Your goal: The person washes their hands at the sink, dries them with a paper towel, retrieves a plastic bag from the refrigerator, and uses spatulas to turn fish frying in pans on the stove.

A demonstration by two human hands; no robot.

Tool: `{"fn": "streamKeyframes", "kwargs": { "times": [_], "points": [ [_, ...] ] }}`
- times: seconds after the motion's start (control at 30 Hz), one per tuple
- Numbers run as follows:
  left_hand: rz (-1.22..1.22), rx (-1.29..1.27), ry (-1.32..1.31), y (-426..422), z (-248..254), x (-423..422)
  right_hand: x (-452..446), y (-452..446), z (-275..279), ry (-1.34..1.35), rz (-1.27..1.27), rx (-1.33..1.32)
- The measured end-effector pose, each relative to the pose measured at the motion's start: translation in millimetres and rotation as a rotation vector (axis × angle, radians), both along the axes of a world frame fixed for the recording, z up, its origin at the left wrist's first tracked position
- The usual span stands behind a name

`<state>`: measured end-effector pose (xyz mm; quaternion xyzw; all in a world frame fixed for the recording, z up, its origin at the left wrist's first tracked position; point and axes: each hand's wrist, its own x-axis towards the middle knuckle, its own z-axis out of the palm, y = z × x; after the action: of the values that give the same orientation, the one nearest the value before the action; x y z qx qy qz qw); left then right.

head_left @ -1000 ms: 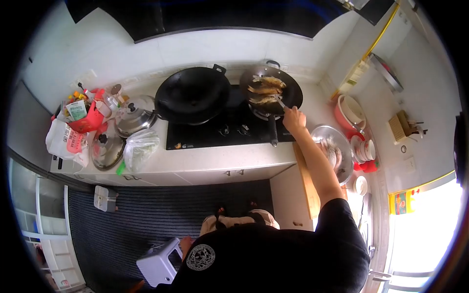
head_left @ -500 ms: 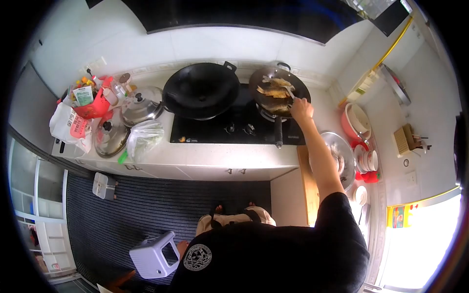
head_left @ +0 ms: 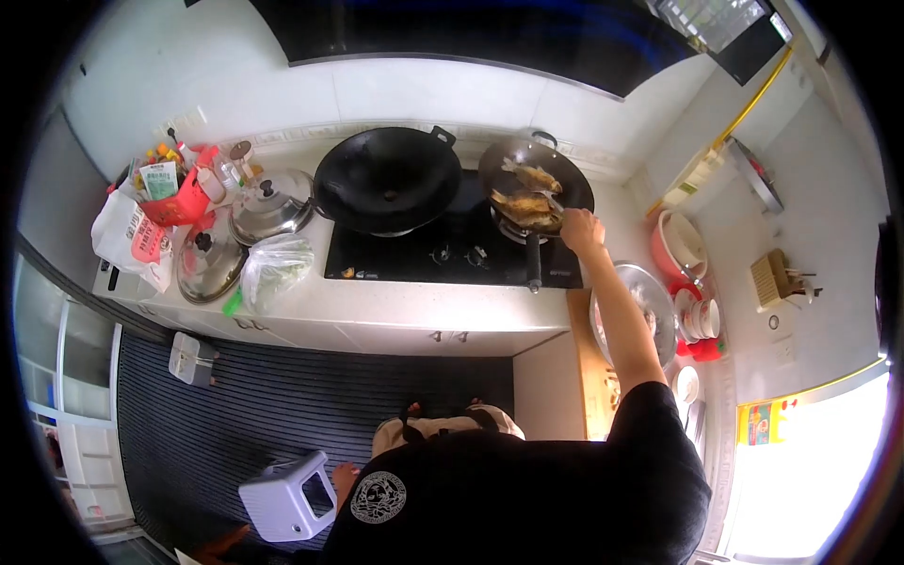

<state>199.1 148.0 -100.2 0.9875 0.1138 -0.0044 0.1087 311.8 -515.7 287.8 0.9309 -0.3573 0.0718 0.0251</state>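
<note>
My right hand (head_left: pixel 583 231) is closed around the handle of a spatula (head_left: pixel 555 201), its metal end against the fish in the frying pan. Several pieces of browned fish (head_left: pixel 524 206) lie in the dark frying pan (head_left: pixel 492 169), which sits on the right burner with its handle toward me. Down at my left side, my left hand (head_left: pixel 346 476) hangs beside a pale purple stool (head_left: pixel 282 499), partly hidden by my shirt. Its fingers look loosely extended and hold nothing that I can see.
A large black wok (head_left: pixel 386 179) rests on the left of the black stove (head_left: pixel 424 264). Lids (head_left: pixel 270 212), a plastic bag (head_left: pixel 275 268) and a red basket (head_left: pixel 184 202) crowd the left counter. At right are a metal basin (head_left: pixel 659 292) and bowls (head_left: pixel 702 318).
My right hand and the spatula have shifted slightly down, and the fish pieces have changed position in the pan. More of my left hand shows beside the stool. The view has tilted slightly.
</note>
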Motion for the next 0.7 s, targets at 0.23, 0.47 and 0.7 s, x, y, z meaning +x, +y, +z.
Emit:
{"fn": "streamKeyframes", "kwargs": {
  "times": [0.23, 0.47, 0.7],
  "points": [
    [-0.001, -0.011, 0.002, 2.8, 0.2, 5.2, 29.7, -18.2, -3.4, -0.029, -0.078, -0.044],
    [0.012, -0.018, 0.003, 8.5, -0.4, 12.7, 55.2, -38.5, -44.0, -0.071, -0.096, -0.022],
    [0.003, -0.018, 0.026, 6.4, -3.2, 12.2, 32.1, -43.6, -38.5, -0.028, 0.019, 0.017]
  ]
}}
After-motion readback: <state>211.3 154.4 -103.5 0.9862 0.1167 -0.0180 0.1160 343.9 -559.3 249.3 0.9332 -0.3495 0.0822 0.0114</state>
